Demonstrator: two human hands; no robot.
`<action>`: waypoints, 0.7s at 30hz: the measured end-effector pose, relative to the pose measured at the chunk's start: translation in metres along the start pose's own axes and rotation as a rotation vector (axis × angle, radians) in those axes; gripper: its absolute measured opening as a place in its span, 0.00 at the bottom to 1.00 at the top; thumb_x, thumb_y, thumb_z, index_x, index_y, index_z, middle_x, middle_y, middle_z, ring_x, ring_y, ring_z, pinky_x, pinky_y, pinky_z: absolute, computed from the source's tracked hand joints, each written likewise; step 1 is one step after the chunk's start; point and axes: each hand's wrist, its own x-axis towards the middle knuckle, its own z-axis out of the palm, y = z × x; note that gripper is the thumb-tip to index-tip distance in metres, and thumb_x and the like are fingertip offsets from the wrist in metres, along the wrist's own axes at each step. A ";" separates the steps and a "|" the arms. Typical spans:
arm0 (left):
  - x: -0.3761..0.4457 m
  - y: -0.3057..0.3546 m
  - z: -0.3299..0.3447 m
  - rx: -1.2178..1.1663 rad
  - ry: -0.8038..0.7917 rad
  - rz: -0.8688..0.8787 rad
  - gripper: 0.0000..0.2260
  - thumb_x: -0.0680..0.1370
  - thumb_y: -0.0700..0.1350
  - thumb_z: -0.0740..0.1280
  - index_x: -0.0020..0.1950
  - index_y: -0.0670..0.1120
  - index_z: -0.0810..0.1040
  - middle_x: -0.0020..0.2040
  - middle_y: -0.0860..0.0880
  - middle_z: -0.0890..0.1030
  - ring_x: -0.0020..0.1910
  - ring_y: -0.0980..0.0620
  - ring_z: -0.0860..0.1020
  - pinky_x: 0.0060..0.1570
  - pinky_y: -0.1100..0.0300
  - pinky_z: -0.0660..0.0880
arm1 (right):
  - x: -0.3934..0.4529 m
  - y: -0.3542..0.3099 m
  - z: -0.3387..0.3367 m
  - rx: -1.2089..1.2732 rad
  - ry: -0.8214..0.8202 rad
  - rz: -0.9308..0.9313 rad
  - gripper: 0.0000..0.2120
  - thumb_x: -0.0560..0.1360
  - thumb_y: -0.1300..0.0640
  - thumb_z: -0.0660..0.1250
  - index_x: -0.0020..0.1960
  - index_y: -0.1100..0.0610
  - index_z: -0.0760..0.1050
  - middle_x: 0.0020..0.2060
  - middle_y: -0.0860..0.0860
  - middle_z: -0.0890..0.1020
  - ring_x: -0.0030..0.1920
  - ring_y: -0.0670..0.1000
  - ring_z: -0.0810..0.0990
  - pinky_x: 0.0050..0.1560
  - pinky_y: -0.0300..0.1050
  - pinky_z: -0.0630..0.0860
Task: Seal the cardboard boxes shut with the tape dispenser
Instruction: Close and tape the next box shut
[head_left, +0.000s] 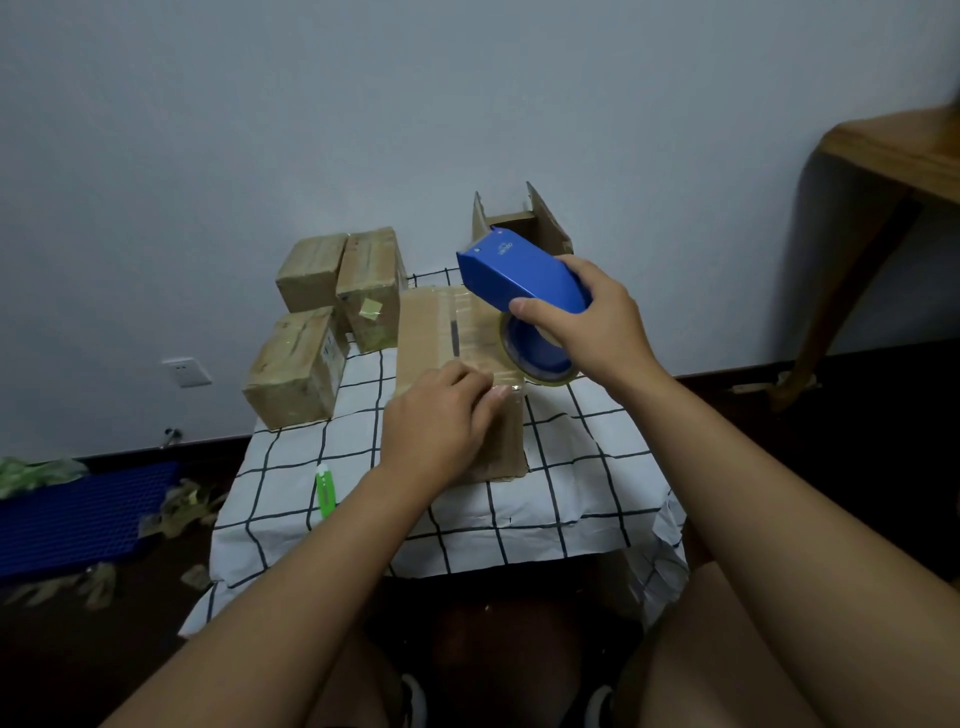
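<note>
Fingertips of the left hand (441, 415) are curled down onto the near top edge of the cardboard box (431, 332), pressing on clear tape there; whether they pinch the tape end cannot be told. That hand hides much of the box's front face. The right hand (587, 322) grips the blue tape dispenser (519, 275), fingers and thumb wrapped round its body, so the handle is out of sight; the tape roll (535, 358) shows only partly below the palm, just above the box's right side. Print on the dispenser is too small to read.

Behind it stands an open box (545, 218), its inside in shadow. Three taped boxes (332, 306) cluster at the far left of the worktop (571, 493), which wears a white cloth with a dark grid. A green utility knife (325, 493) lies near the front left. The wall is plain and pale, with a socket (186, 371) low down. On the dark floor lie a blue crate (78, 519) and tape scraps. A wooden table (893, 156) is cut off at the right edge.
</note>
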 end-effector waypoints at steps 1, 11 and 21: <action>0.002 -0.001 0.000 -0.008 0.000 -0.009 0.17 0.80 0.60 0.57 0.55 0.53 0.82 0.52 0.55 0.80 0.50 0.50 0.78 0.37 0.57 0.72 | 0.001 -0.001 0.001 -0.002 -0.008 0.002 0.24 0.70 0.43 0.76 0.62 0.46 0.75 0.55 0.44 0.79 0.54 0.48 0.79 0.56 0.53 0.80; 0.009 -0.006 0.009 -0.020 0.056 0.021 0.12 0.77 0.57 0.66 0.49 0.51 0.83 0.44 0.52 0.79 0.44 0.50 0.75 0.36 0.58 0.67 | 0.009 -0.008 0.006 0.011 -0.035 0.029 0.26 0.68 0.39 0.75 0.62 0.46 0.75 0.54 0.45 0.79 0.53 0.48 0.79 0.55 0.56 0.81; 0.008 -0.003 0.019 -0.062 0.134 0.017 0.17 0.73 0.63 0.67 0.42 0.48 0.78 0.40 0.51 0.75 0.40 0.49 0.72 0.39 0.55 0.66 | 0.011 -0.001 0.008 0.017 -0.037 0.088 0.26 0.71 0.41 0.74 0.65 0.50 0.75 0.56 0.50 0.79 0.55 0.52 0.79 0.55 0.54 0.80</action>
